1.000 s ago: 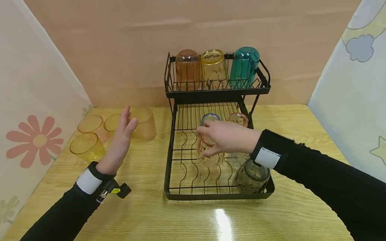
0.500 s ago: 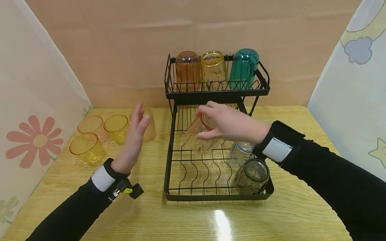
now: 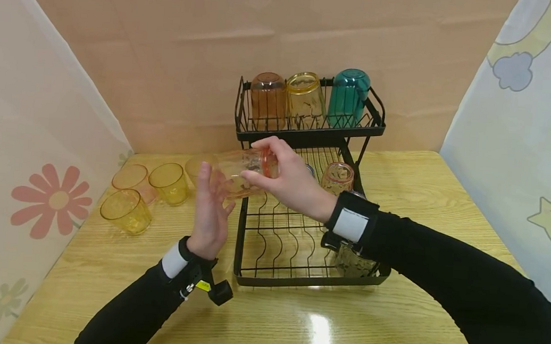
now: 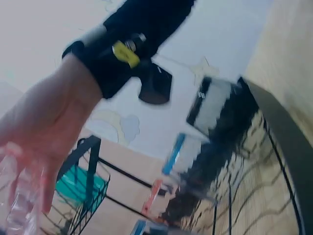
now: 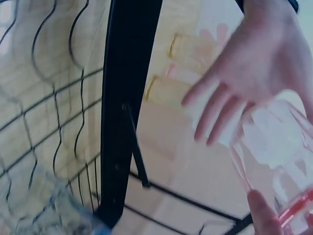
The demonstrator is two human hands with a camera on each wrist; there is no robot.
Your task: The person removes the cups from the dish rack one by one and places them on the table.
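My right hand (image 3: 287,175) grips a clear pink drinking glass (image 3: 244,167) near its red-edged base, above the left side of the black dish rack (image 3: 291,285). The glass lies tilted on its side, its mouth toward my left hand (image 3: 209,220). Straight-fingered and palm inward, the left hand stands right at the glass's mouth. In the right wrist view, the glass (image 5: 274,142) overlaps the left palm, and a right fingertip (image 5: 264,210) presses its side. The left wrist view catches part of the glass (image 4: 19,200) by the left fingers.
Upside-down brown (image 3: 268,99), yellow (image 3: 305,99) and teal (image 3: 349,97) glasses fill the upper tier. Below, a pink-rimmed glass (image 3: 338,177) and a dark glass (image 3: 353,262) stand at the right, partly behind my arm. Yellow (image 3: 126,212) and pink tumblers stand upright at the table's left.
My right hand has lifted the pink glass off the rack, carried it left and tipped it sideways. The left hand has moved right to meet its mouth.
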